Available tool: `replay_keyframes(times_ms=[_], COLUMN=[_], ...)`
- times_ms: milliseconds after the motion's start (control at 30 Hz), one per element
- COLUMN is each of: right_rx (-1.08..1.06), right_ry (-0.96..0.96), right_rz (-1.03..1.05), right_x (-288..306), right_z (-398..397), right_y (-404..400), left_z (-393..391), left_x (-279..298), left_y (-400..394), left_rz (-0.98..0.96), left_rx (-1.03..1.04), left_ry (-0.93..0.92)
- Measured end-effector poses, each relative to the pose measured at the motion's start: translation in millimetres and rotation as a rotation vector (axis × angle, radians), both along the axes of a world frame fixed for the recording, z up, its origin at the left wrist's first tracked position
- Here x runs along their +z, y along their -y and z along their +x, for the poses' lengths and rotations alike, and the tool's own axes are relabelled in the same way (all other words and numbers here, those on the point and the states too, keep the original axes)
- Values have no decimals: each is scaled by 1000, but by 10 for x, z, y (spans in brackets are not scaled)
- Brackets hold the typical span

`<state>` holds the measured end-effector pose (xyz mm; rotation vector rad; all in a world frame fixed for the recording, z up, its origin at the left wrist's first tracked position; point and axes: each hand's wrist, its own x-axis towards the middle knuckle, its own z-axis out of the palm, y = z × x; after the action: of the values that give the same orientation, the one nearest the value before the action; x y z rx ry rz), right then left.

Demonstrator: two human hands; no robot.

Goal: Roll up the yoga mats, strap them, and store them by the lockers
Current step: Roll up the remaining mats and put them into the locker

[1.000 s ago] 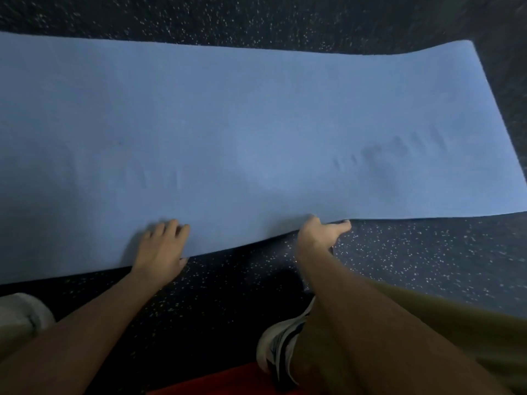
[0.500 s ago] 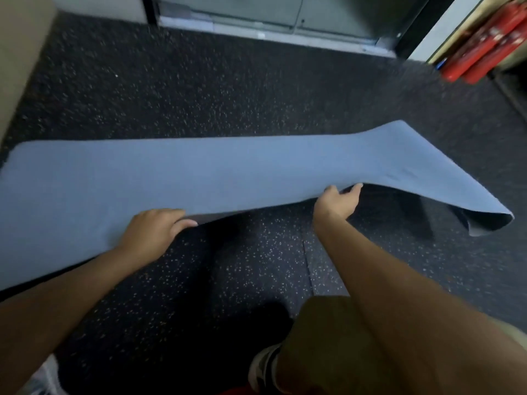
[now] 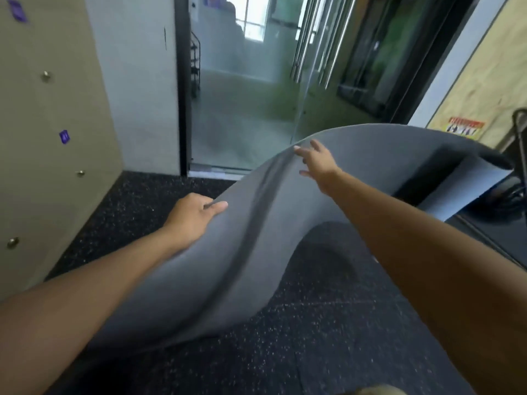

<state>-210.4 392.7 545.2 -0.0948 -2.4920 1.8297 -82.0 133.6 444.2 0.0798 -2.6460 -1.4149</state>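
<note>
A: While the mat (image 3: 228, 266) hangs lifted off the floor (image 3: 328, 337), centre frame running to 2 o'clock, no rolling has begun, I'd say.
B: Hands?
A: Left hand (image 3: 191, 216) pinches its edge. Right hand (image 3: 318, 163) lies on it, fingers spread, no grip.
B: Next?
A: Probably lay it flat, then roll from one end.

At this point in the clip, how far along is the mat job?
Done: nothing finished; the yoga mat is unrolled, with no strap in view. In hand: the left hand pinches its raised edge and the right hand rests on that edge further along, lifting it off the speckled floor. Left: rolling, strapping, storing by the lockers.
</note>
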Motion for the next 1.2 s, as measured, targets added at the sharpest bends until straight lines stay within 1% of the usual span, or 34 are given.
replay_keyframes(times_ms=[67,133,200,267,400,500,600,667,733,800,867,933,1033,1067,1167,1200], right_rx=[131,242,325,399,552,654,749,822,848,798,680,599,589,588,607,629], right_ry=[-15,-28,-33,-41,15,86,180,236,214,117,7,-72,-93,-88,-77,-81], right_rz=[-8,0,22,29,73,125,104,145,235,323,388,437,430,411,429,440], right_x=[186,278,306,267,20,-211,-428,-598,-766,-880,-987,-1135,-1364,-1417,-1457,-1437], right_z=[192,403,648,921,1472,1752,1913,1986,2078,2200,2334,2428,2467,2465,2464,2466], right_y=[273,503,687,829,945,970,1125,1303,1496,1678,1874,2032,2130,2121,2104,2106], left_z=[-25,-55,-77,-116,-73,-6,210,375,466,515,761,990,1421,1573,2044,2191], left_x=[294,539,720,823,1023,972,831,716,516,314,396,470,526,519,463,425], left_y=[-45,-79,-78,-30,138,341,558,743,984,1165,1135,1066,1016,1008,1078,1114], left_rz=[78,210,360,457,582,618,650,663,721,756,718,644,551,464,-5,-80], left_rx=[47,89,123,186,439,564,602,631,637,643,656,626,459,396,241,193], left_ry=[-29,-56,-74,-65,-58,18,86,139,219,267,261,223,241,237,183,181])
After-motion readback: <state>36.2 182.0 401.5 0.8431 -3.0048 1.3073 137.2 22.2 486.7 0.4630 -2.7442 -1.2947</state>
